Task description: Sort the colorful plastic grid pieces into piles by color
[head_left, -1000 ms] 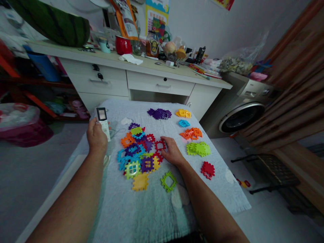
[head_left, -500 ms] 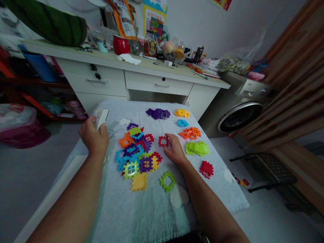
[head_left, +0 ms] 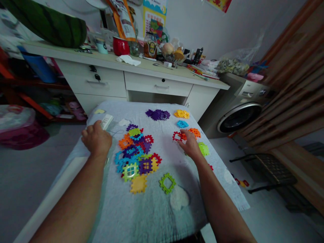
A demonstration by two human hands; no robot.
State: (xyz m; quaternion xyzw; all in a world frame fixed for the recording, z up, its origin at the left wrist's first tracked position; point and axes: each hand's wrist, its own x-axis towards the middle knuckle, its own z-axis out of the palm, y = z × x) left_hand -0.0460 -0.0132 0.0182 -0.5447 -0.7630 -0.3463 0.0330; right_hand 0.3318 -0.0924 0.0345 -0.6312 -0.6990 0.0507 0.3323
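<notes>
My right hand (head_left: 191,145) pinches a red square frame tile (head_left: 177,136) and holds it just left of the orange tile pile (head_left: 194,132). The hand covers part of the green pile (head_left: 204,149). My left hand (head_left: 97,140) lies at the left edge of the towel-covered table (head_left: 152,209), its fingers closed on a white remote-like device (head_left: 106,121) that lies flat. Between the hands is a mixed heap of coloured tiles (head_left: 136,152). A green frame tile (head_left: 167,183) and a yellow tile (head_left: 138,184) lie nearer me.
Purple (head_left: 158,114), yellow (head_left: 181,114) and blue (head_left: 182,124) tile piles lie at the table's far end. Behind stands a cluttered white desk with drawers (head_left: 141,84). To the right are a washing machine (head_left: 240,111) and a black rack (head_left: 268,172) on the floor.
My right hand lifted the red frame tile out of the heap and carried it right to the orange pile. My left hand lowered the white device from upright to flat.
</notes>
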